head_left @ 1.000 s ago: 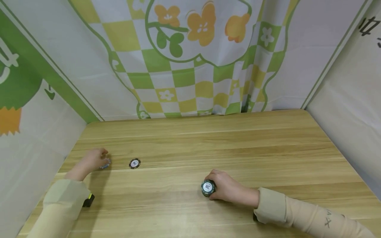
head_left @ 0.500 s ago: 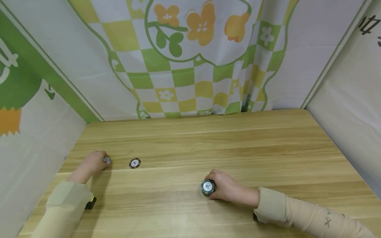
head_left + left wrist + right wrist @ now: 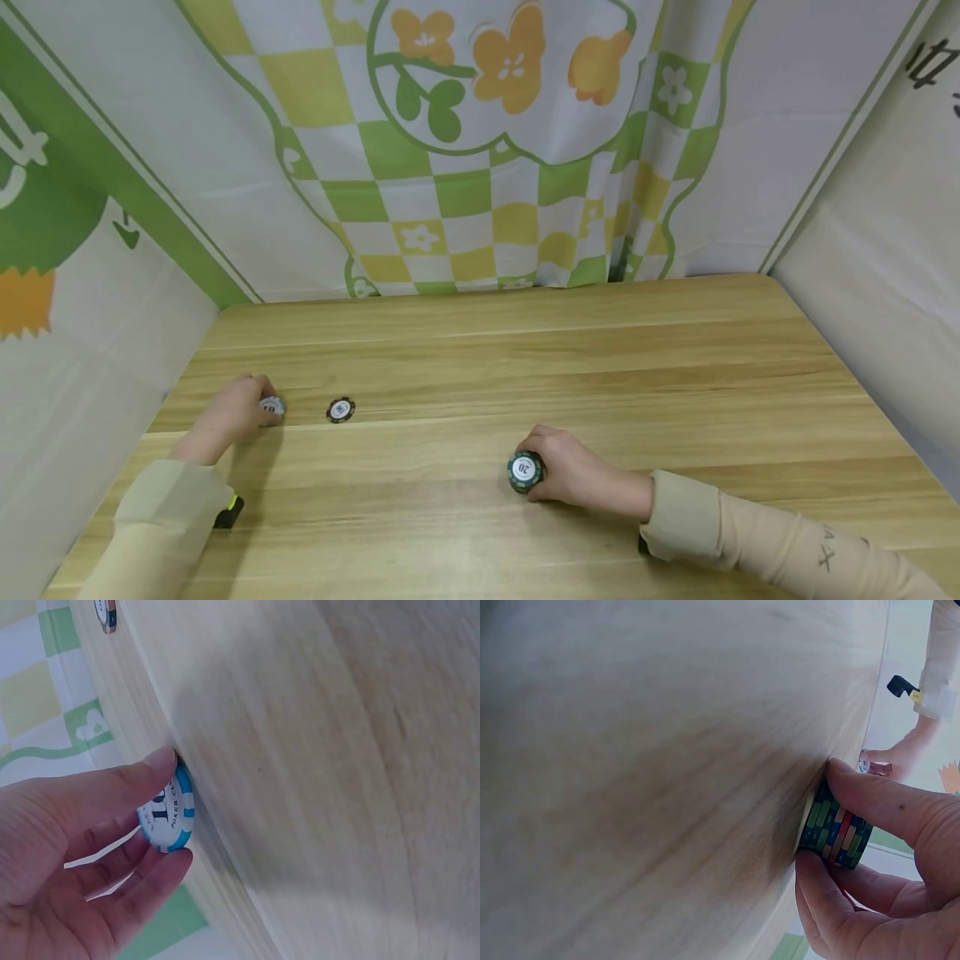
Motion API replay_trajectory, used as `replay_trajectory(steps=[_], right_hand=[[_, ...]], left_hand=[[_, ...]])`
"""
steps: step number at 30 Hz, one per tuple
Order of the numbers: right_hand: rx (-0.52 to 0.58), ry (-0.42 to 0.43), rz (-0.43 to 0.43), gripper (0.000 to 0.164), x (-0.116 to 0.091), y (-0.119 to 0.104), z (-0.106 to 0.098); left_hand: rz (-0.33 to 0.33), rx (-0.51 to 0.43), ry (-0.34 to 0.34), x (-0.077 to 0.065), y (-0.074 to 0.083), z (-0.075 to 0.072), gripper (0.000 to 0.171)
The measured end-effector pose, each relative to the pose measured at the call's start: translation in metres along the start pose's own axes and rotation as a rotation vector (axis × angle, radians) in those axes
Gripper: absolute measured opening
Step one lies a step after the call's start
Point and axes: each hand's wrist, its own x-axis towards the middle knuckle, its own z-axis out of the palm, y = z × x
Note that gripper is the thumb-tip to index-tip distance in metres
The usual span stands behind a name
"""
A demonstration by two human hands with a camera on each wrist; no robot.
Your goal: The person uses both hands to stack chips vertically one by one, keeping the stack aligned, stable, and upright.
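At the table's left side my left hand pinches a light blue and white poker chip between thumb and fingertips. Part of the number on this chip shows in the left wrist view, where its edge is close to the wood. To its right a dark chip with a white centre lies flat. My right hand grips a short stack of poker chips around its sides, with a green chip marked 20 on top. Green, blue, red and tan edges show on the stack in the right wrist view.
The wooden table reaches back to a checked, flowered curtain. White cloth walls stand along the left and right sides. A dark wrist device sits at the left cuff.
My left hand has picked at the blue and white chip and now pinches it, its face turned more upward and slightly farther right. The right hand and its stack have stayed put.
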Motion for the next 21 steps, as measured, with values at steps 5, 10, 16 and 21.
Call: replay_trajectory(steps=[5, 10, 16, 21], right_hand=[[-0.002, 0.000, 0.001, 0.044, 0.000, 0.000, 0.000], [0.004, -0.006, 0.009, 0.043, 0.000, -0.001, 0.000], [0.002, -0.006, 0.010, 0.044, 0.000, -0.001, -0.001], [0.002, -0.006, 0.007, 0.044, 0.000, 0.000, 0.000]], left_hand=[[-0.008, -0.009, 0.008, -0.002, 0.002, -0.004, 0.021], [0.010, -0.011, 0.033, -0.003, 0.003, -0.006, 0.011], [0.043, 0.018, 0.069, -0.006, 0.010, -0.008, 0.008], [0.092, 0.048, 0.102, -0.007, 0.021, -0.009, 0.009]])
